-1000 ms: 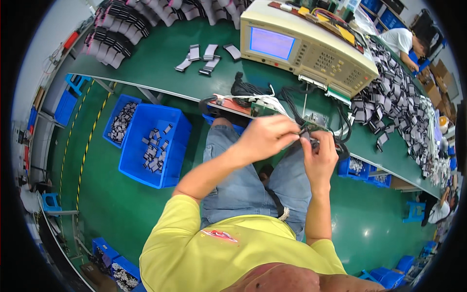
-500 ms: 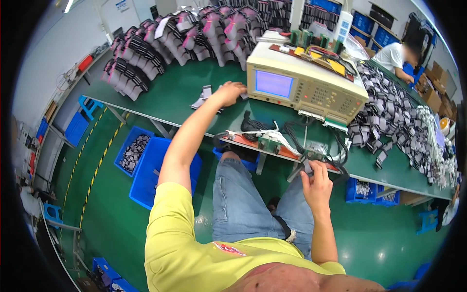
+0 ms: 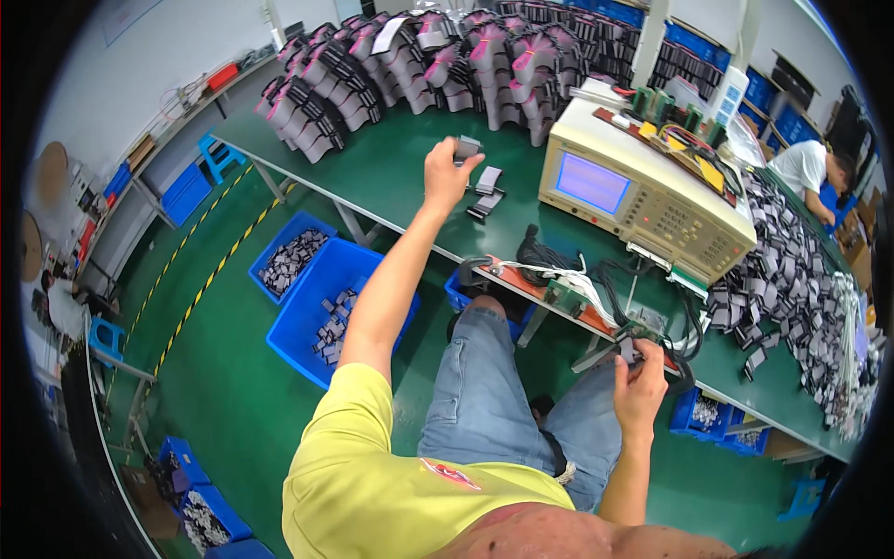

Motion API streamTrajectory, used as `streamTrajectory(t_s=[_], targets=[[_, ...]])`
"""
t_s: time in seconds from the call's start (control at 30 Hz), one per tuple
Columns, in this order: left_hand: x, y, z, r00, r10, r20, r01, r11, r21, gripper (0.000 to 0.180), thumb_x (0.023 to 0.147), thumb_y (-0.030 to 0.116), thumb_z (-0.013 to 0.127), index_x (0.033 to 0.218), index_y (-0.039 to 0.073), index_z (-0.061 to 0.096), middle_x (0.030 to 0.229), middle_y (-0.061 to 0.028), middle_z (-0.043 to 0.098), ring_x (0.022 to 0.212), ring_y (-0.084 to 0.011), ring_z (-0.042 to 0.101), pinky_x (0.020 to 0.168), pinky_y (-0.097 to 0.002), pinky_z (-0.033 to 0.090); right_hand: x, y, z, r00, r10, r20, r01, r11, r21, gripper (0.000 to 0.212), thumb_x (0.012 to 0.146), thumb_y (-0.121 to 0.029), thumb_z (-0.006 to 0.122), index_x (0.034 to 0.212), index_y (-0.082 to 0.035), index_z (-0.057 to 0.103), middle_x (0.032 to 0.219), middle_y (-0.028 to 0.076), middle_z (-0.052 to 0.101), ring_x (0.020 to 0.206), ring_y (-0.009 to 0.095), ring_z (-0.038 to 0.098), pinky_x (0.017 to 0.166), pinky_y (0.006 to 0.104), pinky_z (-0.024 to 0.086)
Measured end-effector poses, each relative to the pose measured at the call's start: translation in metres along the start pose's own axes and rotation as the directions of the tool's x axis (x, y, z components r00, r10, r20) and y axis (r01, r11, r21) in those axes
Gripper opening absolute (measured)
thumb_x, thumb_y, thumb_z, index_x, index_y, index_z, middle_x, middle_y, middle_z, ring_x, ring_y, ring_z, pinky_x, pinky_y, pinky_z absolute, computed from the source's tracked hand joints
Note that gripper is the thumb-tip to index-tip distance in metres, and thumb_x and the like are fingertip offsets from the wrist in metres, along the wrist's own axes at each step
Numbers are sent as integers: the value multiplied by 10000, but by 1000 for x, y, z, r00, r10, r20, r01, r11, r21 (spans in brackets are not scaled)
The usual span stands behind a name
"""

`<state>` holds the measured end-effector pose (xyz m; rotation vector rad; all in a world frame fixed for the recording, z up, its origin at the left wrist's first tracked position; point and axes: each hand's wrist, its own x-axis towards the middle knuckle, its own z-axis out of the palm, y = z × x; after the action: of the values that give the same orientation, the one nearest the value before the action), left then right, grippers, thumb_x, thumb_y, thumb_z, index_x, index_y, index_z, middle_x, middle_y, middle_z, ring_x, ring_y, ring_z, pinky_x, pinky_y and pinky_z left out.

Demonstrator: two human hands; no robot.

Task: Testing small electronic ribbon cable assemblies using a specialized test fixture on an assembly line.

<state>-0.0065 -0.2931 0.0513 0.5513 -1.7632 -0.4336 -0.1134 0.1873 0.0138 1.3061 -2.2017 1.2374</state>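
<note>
Left of the beige tester (image 3: 643, 210), my left hand (image 3: 445, 177) pinches a short grey ribbon cable (image 3: 469, 147); loose cables (image 3: 488, 180) lie nearer the tester. In front of the tester, my right hand (image 3: 641, 387) pinches a small grey piece (image 3: 627, 348). Right of it spreads a cable heap (image 3: 775, 279).

1. Boxy beige metal tester (image 3: 652, 191): markings around its buttons too small to read.
2. Bluish-violet rectangular screen (image 3: 593, 182): characters illegible.
3. Yellow-green fabric shirt (image 3: 372, 466): red-and-white printed emblem (image 3: 451, 474), wording unreadable.
</note>
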Motion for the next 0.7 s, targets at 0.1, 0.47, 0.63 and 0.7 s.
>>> streamTrajectory(t_s=[0.1, 0.47, 0.63, 0.7], targets=[[-31, -30, -11, 978, 211, -2, -199, 925, 325, 293, 793, 175, 872, 904, 49, 631, 894, -95, 663, 919, -324, 642, 884, -459, 471, 9, 3, -10, 997, -56, 49, 58, 998, -34, 273, 886, -2, 774, 1107, 5, 616, 1142, 134, 688, 601, 215, 595, 529, 322, 469], [-39, -64, -8, 952, 124, 279, -239, 872, 427, 251, 825, 221, 835, 880, 91, 627, 940, -75, 638, 980, -324, 611, 862, -481, 461, 24, 2, -6, 961, -146, 233, 206, 944, -259, 245, 947, -234, 761, 897, -39, 622, 898, 111, 608, 623, 336, 640, 538, 439, 503], [-40, -60, -1, 954, 154, 257, -247, 889, 385, 244, 842, 184, 826, 883, 78, 610, 935, -69, 642, 981, -317, 611, 878, -474, 464, 24, 2, -9, 963, -119, 244, 184, 946, -267, 257, 941, -201, 756, 839, -33, 591, 852, 115, 584, 629, 354, 612, 543, 449, 482], [-40, -55, 1, 954, 149, 260, -244, 890, 386, 245, 843, 176, 825, 883, 76, 606, 932, -69, 642, 978, -320, 611, 879, -473, 465, 23, 4, -9, 964, -130, 233, 190, 947, -258, 283, 949, -194, 747, 798, -40, 564, 832, 113, 565, 613, 351, 594, 531, 452, 469]])
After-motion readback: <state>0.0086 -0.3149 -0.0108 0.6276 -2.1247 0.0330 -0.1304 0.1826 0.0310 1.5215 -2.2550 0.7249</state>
